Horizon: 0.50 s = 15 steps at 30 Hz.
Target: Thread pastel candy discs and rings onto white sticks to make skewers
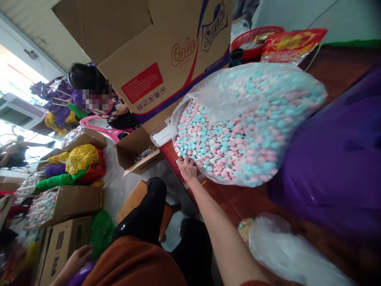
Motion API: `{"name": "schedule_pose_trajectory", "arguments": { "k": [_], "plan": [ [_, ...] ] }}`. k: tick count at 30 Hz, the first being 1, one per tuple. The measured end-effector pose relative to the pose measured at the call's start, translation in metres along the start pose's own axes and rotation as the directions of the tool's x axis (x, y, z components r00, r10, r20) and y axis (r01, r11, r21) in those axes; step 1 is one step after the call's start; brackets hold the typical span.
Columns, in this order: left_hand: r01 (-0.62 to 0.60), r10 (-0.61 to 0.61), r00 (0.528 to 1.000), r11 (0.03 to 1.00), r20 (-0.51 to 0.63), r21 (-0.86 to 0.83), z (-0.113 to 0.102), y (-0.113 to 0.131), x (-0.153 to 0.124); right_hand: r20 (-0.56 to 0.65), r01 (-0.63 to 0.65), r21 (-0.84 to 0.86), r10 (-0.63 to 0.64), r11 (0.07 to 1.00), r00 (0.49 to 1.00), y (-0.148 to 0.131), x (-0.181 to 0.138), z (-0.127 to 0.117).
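A large clear plastic bag (202, 101) lies on its side on the brown table, its mouth toward me. Pink, blue and white candies (217, 147) fill it and show at the opening. My right hand (188, 168) is at the near edge of the bag's mouth, beside the candies, with its fingers curled in. Something pale shows at the fingertips, too small to name. Low on the left, my left hand (79, 257) is blurred, near a purple plastic piece (81, 274) and a green bundle (102, 230); its fingers are not clear.
A tall cardboard box (166, 59) stands behind the bag. Purple plastic (336, 159) bulges at right, with a crumpled clear bag (285, 246) below. A red basket (242, 39) is at the back. Left are a stool (131, 200), open cartons (79, 200) and a seated person (98, 91).
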<state>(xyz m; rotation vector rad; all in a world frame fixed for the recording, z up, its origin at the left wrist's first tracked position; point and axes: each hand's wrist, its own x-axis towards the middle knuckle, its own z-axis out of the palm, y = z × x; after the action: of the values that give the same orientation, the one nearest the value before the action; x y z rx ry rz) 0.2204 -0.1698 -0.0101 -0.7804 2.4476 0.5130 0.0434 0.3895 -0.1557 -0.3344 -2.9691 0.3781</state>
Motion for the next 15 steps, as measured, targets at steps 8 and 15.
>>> {"name": "schedule_pose_trajectory", "arguments": {
  "k": [8, 15],
  "plan": [
    [-0.143, 0.148, 0.988, 0.985, 0.042, -0.097, 0.002, 0.063, 0.024, 0.05, 0.052, 0.014, -0.053, 0.999, 0.997, 0.003, -0.002, -0.002],
    [-0.146, 0.154, 0.987, 0.974, 0.037, -0.173, 0.011, 0.085, 0.11, -0.477, 0.087, 0.06, -0.048, 0.994, 0.877, 0.051, 0.008, -0.065]
  ]
}}
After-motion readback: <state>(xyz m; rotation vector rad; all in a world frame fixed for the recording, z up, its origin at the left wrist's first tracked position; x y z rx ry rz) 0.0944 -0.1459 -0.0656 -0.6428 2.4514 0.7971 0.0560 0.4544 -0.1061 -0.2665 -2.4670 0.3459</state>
